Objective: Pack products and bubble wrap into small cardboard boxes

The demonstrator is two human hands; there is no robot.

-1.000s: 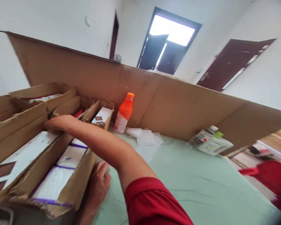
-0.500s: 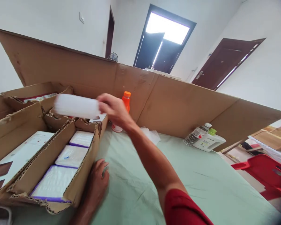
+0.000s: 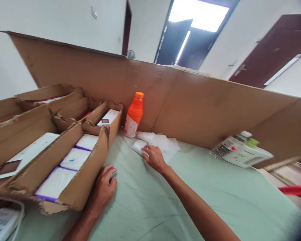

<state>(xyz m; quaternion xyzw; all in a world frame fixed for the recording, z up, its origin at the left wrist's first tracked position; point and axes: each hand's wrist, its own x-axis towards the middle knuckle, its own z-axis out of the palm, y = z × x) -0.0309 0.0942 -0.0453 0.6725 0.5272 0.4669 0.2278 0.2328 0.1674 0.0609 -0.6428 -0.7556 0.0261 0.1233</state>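
Observation:
My right hand is low over the table, its fingers closed on the edge of a small flat white packet. Directly behind that packet lie thin, translucent white plastic sleeves. An orange bottle with a white label stands upright just beyond them. My left hand rests on the table beside the cardboard box, thumb and fingers apart, holding nothing. Several white packs with purple edges sit in a row in the compartment nearest it.
Cardboard compartments fill the left side, one holding a long white box. Clear and white bottles lean at the right by the cardboard wall. A white power strip lies at the lower left. Green cloth covers the table.
My right hand has moved from above the boxes, where it held a white flat piece, down and right to the table by the sleeves. My left hand stays beside the box.

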